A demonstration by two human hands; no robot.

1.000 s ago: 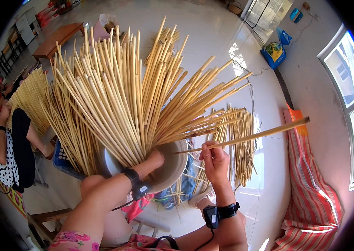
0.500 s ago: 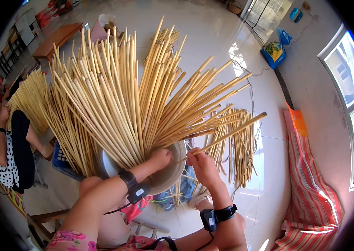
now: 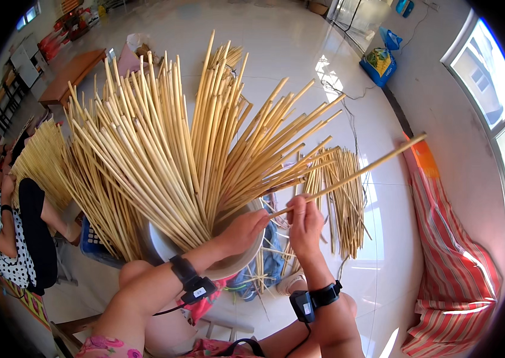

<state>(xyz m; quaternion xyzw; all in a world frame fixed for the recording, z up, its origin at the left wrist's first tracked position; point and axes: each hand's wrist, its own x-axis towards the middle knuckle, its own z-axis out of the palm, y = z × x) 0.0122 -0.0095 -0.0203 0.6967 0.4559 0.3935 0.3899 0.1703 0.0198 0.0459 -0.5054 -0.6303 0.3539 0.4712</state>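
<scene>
A single straw-coloured stalk (image 3: 363, 170) slants up to the right, clear of the others. My right hand (image 3: 306, 224) is closed round it some way up from its lower end. That lower end sits at the closed fingertips of my left hand (image 3: 246, 230), over the rim of a pale round tub (image 3: 239, 262). Many similar stalks (image 3: 145, 149) stand fanned out in the tub, leaning left, up and right. A strap with a small black box is on each of my wrists.
More stalks (image 3: 346, 197) lie on the tiled floor to the right. Cut bits rest on blue cloth (image 3: 270, 262) below the tub. A blue crate (image 3: 100, 244) is at left, near a seated person (image 3: 5, 230). Striped red cloth (image 3: 458, 280) lies by the right wall.
Both hands have moved right, and the single stalk has swung out with them, its far end now nearer the right wall. The view has shifted slightly.
</scene>
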